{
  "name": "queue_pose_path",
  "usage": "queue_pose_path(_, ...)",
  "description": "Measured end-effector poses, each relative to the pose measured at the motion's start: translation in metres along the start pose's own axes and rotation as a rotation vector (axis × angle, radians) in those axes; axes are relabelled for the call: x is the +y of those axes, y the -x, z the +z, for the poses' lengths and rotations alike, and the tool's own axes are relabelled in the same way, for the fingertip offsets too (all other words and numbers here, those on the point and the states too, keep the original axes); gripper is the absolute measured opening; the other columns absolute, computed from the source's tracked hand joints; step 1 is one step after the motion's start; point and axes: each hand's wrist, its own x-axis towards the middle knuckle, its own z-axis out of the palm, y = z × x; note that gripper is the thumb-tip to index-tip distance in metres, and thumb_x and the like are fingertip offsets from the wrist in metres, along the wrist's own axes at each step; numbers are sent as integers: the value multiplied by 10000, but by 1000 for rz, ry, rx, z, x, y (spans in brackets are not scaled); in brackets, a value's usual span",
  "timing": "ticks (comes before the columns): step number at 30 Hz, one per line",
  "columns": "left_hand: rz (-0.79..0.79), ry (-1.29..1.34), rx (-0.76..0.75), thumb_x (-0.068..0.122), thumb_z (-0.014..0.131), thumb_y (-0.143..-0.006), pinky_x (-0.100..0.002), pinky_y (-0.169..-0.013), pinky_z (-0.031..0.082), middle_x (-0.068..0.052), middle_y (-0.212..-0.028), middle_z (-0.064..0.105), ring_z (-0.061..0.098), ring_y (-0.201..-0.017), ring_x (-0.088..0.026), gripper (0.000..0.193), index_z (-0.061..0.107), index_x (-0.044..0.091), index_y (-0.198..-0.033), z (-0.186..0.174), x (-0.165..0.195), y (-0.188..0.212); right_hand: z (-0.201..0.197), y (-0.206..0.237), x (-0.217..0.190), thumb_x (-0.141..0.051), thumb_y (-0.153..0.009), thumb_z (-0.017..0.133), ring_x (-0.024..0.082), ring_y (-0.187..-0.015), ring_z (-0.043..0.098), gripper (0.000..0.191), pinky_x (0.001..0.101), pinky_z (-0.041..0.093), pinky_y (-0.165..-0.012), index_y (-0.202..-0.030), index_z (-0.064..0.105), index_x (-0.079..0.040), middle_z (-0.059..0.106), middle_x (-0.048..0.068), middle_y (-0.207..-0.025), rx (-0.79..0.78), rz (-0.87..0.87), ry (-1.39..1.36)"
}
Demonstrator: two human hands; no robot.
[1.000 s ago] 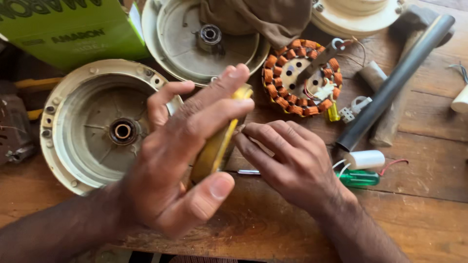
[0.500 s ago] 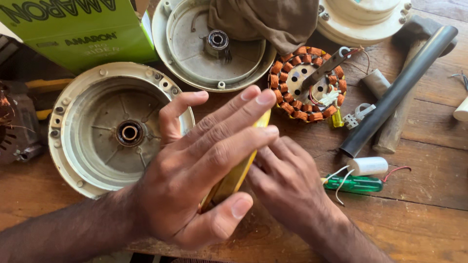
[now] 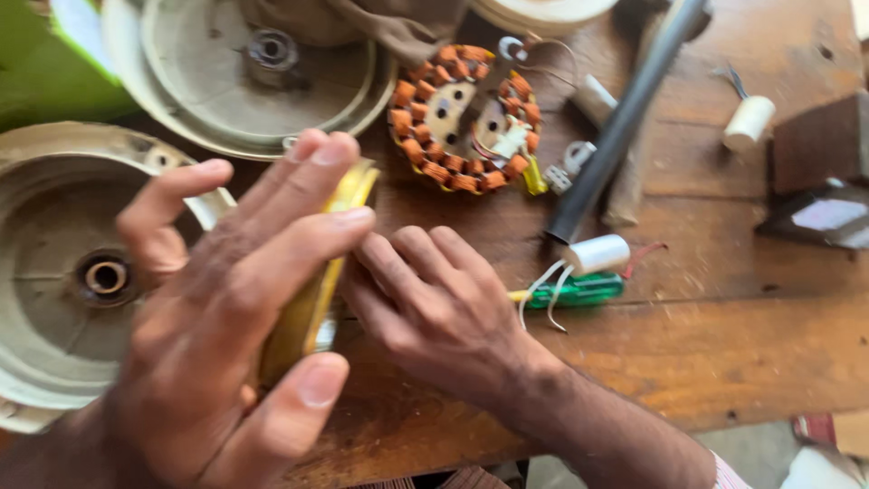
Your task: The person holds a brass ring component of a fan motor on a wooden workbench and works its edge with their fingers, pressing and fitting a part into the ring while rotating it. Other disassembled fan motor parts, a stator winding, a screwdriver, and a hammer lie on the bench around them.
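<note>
The left hand (image 3: 226,344) clamps a yellow roll (image 3: 312,299), likely light and stiff, by its flat faces, while the right hand (image 3: 434,308), fingers loosely curled, touches its edge.

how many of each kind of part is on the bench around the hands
cream motor covers: 2
copper-wound stator: 1
white capacitors: 2
green-handled screwdriver: 1
dark metal pipe: 1
yellow tape roll, held in the left hand: 1
total: 8

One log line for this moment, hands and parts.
left hand: grips yellow roll | right hand: fingers at roll | near: stator, green screwdriver
</note>
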Motion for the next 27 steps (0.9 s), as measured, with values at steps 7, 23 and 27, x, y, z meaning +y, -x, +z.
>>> queue_pose_path(7,32,-37,18,297,482,-996,-503,-1209,176,-285,-1494,527,512,-1451,-354,490,522,-39,-1351,1,-3,6,-16,4,-6,-88,-872,668,312,-1132,632,352,404,548,-944,-1217,636,-26,608,113,-1225,-79,8,-705)
queue_pose_path(23,-47,0,52,319,485,-995,-469,-1213,189,-245,-1491,543,522,-1442,-313,486,523,-8,-1351,4,-2,7,-13,12,1,-105,-912,692,310,-1065,636,255,418,547,-879,-1161,641,-114,583,97,-1169,-124,119,-725)
queue_pose_path(27,-75,9,48,322,495,-982,-460,-1217,191,-241,-1495,544,520,-1446,-307,491,527,-1,-1351,5,0,7,-9,2,-2,-83,-876,706,298,-936,622,378,442,526,-776,-1247,654,-30,583,112,-1093,-25,148,-143)
